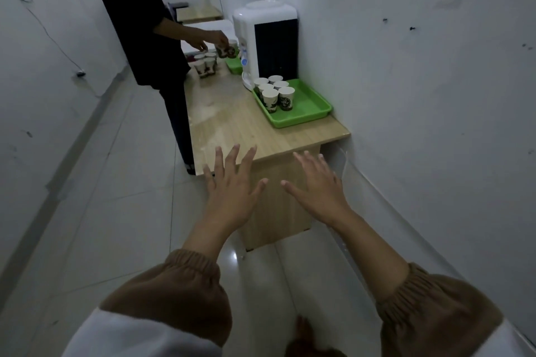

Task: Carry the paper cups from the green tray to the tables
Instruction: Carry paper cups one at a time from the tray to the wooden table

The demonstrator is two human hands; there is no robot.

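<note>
Left hand: fingers spread straight, nothing held or touched; palm turned down, arm stretched forward, short of the green tray
Right hand: fingers likewise splayed and released, nothing grasped; held level beside the left, short of the tray
Paper cups: six stood upright, clustered in the tray's far-left part
Table: tray borne at its wall-side corner
Water dispenser: set just behind the tray
Second person: stood at the table, beyond the tray
</note>
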